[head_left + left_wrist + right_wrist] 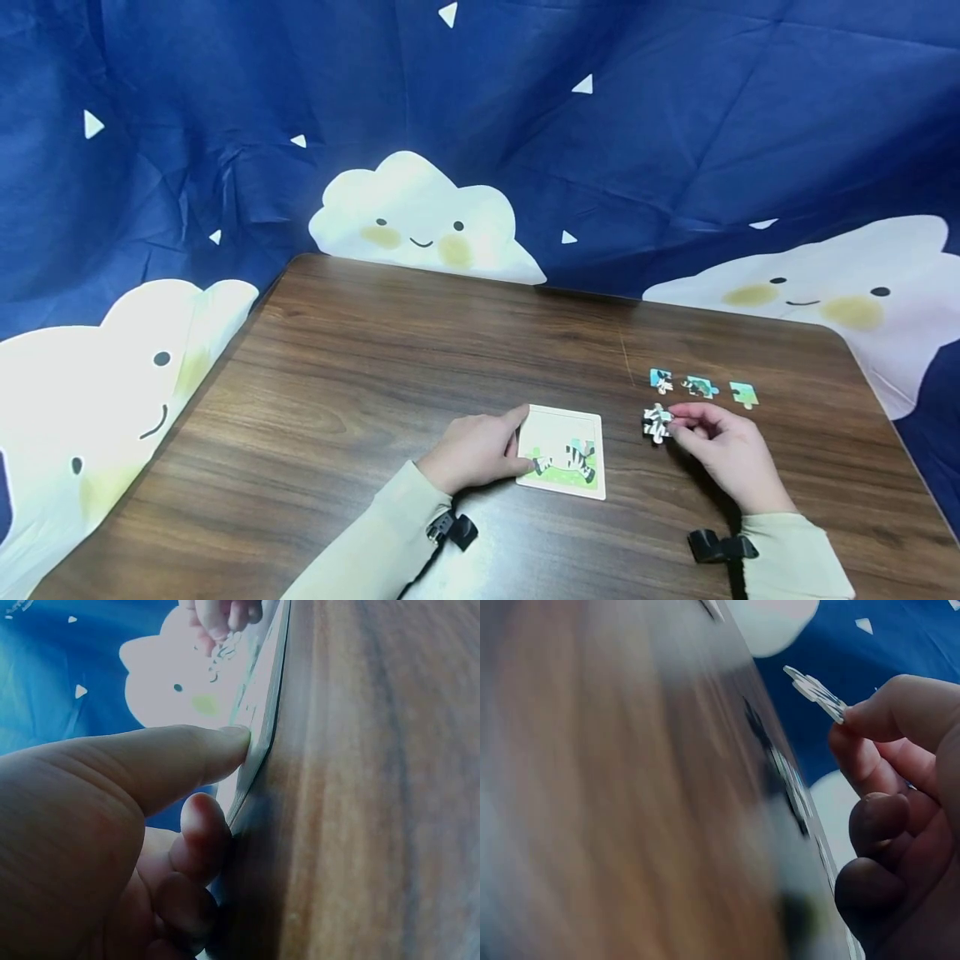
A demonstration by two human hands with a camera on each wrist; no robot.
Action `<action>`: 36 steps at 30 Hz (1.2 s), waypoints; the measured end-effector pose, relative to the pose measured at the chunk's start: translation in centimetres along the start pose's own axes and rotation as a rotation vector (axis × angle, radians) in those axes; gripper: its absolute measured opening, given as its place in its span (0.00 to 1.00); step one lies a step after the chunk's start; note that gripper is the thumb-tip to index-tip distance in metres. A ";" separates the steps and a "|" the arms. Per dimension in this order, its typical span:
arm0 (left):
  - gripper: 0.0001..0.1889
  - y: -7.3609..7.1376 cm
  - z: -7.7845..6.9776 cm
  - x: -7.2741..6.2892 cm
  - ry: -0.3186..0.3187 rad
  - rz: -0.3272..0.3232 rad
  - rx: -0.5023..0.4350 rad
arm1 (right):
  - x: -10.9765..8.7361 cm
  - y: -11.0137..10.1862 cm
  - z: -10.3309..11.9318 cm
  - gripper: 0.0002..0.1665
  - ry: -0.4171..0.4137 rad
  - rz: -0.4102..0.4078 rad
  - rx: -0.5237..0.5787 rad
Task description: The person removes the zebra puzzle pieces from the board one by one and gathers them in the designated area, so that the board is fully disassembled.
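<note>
A square puzzle board point(555, 423) with a pale frame lies on the table, partly filled with zebra and grass pieces along its lower half. My left hand point(480, 450) holds its left side, the thumb over the near part and a finger at the far corner. In the left wrist view the thumb point(214, 750) rests against the board's edge. To the right of the board, my right hand point(723, 450) pinches a black-and-white zebra puzzle piece point(657, 423) between thumb and forefinger. That piece point(816, 694) hangs above the tabletop in the right wrist view.
Three loose puzzle pieces lie beyond my right hand: a blue one with stripes point(661, 381), a blue-green one point(700, 386) and a green one point(744, 394). The brown wooden table point(360, 375) meets a blue cloth point(600, 150) printed with clouds behind it.
</note>
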State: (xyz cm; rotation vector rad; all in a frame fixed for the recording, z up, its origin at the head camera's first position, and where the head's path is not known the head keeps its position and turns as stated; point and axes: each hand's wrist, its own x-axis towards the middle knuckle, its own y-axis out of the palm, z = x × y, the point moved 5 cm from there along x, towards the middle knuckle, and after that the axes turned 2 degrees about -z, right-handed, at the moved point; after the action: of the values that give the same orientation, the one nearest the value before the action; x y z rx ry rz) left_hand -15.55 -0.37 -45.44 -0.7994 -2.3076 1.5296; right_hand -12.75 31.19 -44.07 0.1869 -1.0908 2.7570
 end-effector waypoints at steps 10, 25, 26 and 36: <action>0.42 -0.1 -0.1 -0.1 0.000 0.001 -0.002 | -0.1 -2.8 -3.2 0.15 0.074 -0.030 -0.037; 0.43 0.2 0.1 0.0 -0.007 0.003 -0.007 | -0.1 -4.0 -5.0 0.17 0.129 -0.063 -0.051; 0.43 0.2 0.2 0.0 -0.007 0.003 -0.006 | 0.0 -4.0 -5.1 0.17 0.132 -0.061 -0.056; 0.41 0.1 0.1 0.0 -0.010 0.007 -0.012 | 0.3 -3.9 -5.6 0.20 0.158 -0.030 -0.136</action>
State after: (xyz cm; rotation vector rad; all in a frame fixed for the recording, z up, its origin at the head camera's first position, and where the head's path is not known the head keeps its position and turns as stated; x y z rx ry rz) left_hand -15.59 -0.42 -45.57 -0.8052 -2.3258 1.5281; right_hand -12.52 37.87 -45.51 -0.0317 -1.2159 2.6078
